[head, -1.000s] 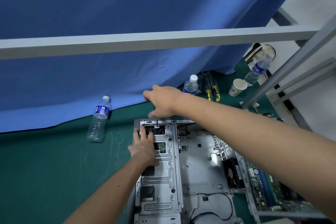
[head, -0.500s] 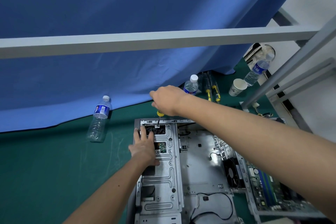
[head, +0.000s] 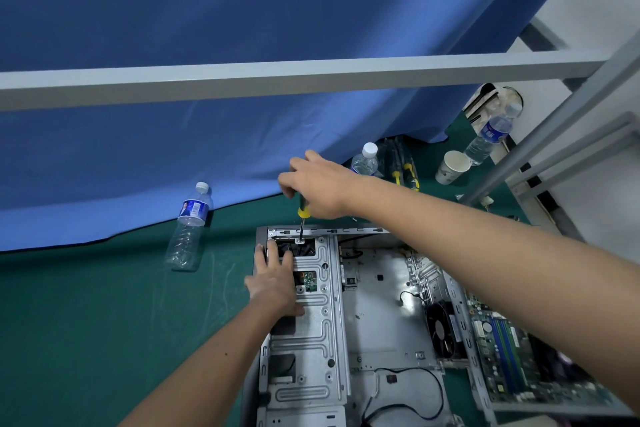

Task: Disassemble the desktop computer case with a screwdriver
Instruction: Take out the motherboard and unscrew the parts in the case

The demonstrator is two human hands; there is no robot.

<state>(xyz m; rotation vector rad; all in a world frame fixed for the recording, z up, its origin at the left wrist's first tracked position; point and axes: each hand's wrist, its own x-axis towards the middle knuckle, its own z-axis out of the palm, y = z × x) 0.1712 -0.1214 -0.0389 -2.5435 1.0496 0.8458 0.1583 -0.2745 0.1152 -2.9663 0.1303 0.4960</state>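
A single wide-angle head camera looks forward and steeply down from above the person's outstretched arms onto the green desk (head: 104, 322), close over the open computer case (head: 374, 315), with a blue curtain (head: 242, 10) filling the far upper view.

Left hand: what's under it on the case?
The left hand rests flat on the ribbed metal drive bracket, fingertips at the edge of a dark opening. A green circuit board shows beside it. Whatever lies beneath the palm is covered.
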